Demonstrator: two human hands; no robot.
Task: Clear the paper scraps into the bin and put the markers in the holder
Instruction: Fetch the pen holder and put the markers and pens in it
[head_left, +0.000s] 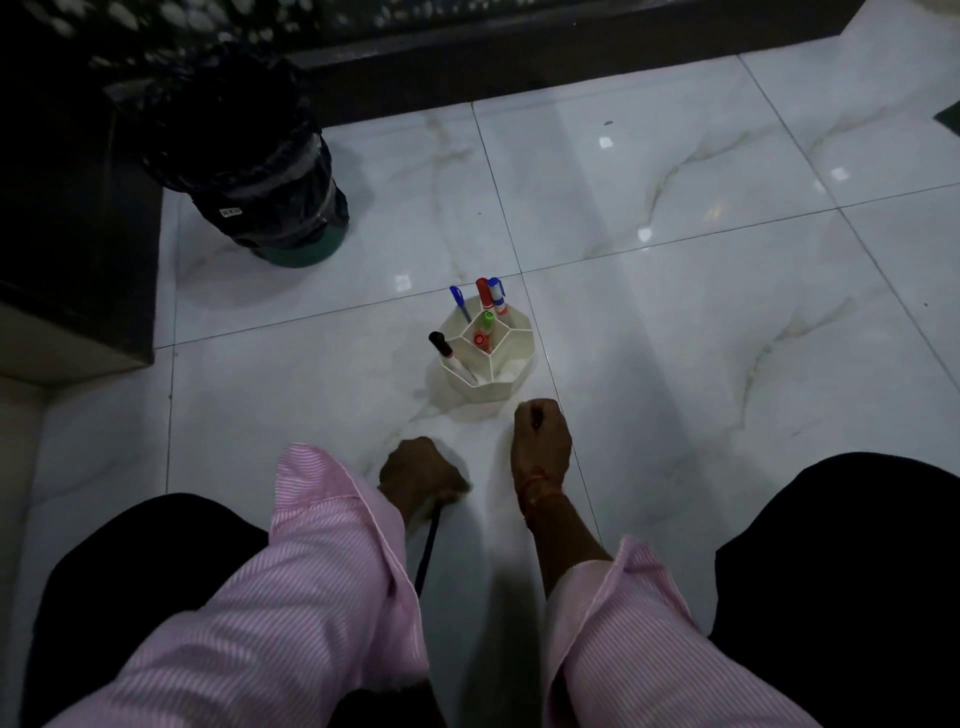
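A white faceted holder (488, 371) stands on the floor tiles in the middle of the view. It holds several markers: a black-capped marker (445, 349) leaning left, a blue pen (459, 300), red and blue markers (491, 293) at the back, and green and orange caps (485, 325) in the centre. My right hand (540, 441) is curled into a fist just in front of the holder. My left hand (423, 475) is closed lower left of it, with a thin dark pen-like stick (428, 551) running back from it toward me. A bin (249, 171) lined with a black bag stands at the far left. I see no paper scraps.
A dark cabinet (78, 249) fills the left side beside the bin, and a dark skirting (519, 57) runs along the back. My knees in dark trousers (841, 571) flank both arms. The floor is glossy white marble tile (701, 312).
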